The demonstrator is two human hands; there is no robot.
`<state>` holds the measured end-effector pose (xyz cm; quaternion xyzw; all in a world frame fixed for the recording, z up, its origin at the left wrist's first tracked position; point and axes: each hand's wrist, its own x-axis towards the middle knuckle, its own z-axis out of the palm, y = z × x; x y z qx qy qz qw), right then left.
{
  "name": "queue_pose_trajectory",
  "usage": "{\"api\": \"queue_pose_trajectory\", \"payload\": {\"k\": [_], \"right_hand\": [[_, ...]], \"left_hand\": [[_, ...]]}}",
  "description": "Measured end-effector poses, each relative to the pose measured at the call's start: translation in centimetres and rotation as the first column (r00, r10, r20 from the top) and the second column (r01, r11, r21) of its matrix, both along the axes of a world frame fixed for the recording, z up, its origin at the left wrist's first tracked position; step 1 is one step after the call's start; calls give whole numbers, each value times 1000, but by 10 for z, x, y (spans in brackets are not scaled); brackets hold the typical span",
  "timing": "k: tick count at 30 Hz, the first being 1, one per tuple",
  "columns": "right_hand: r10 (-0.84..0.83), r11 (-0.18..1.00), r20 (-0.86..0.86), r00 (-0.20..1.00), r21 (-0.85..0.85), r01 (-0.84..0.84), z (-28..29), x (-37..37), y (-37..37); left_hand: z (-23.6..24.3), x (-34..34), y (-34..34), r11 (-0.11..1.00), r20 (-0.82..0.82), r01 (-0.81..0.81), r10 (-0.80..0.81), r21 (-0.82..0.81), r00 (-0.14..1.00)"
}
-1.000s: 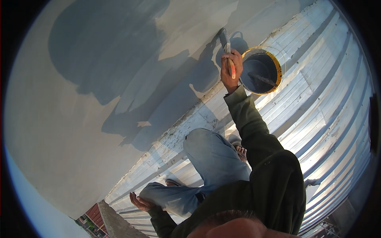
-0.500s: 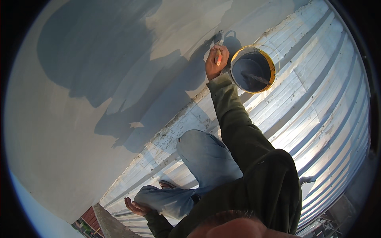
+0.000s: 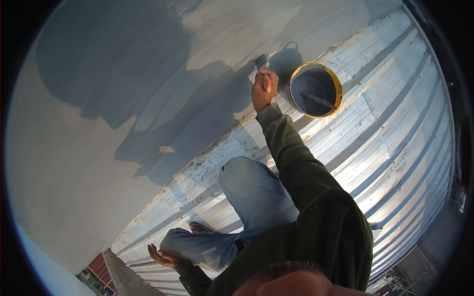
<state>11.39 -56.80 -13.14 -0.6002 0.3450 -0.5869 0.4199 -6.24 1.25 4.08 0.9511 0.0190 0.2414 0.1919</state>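
My right hand (image 3: 263, 92) is closed around the handle of a paintbrush (image 3: 261, 61), its bristles against the grey wall (image 3: 64, 148). Just to the right of that hand, apart from it, stands a round bucket with a yellow rim (image 3: 338, 92). Dark grey paint (image 3: 312, 85) fills part of it, and a long pale streak shows in the paint; whether it is a stick or a reflection I cannot tell. At the lower left my left hand (image 3: 165, 257) rests by my knee, palm up, fingers loosely apart and holding nothing.
I sit low on a ribbed metal roof (image 3: 380, 123) that meets the wall along a rough, paint-spotted strip (image 3: 207, 163). My bent legs in blue jeans (image 3: 252, 192) lie between the wall and my body. A concrete ledge (image 3: 126, 276) stands at the lower left. Shadows darken the wall.
My right hand and the brush have moved slightly left and down along the wall, a little farther from the bucket. The left hand stays by the knee.
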Motion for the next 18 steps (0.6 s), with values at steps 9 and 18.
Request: {"api": "queue_pose_trajectory", "payload": {"k": [9,18], "right_hand": [[29,969,-126,992,-239,-59,4,-1,-28],[839,422,-315,443,-139,-896,-53,-53,123]], "left_hand": [[2,-2,6,995,8,20,-20,94,1000],[3,1,0,994,-48,25,-19,107,999]]}}
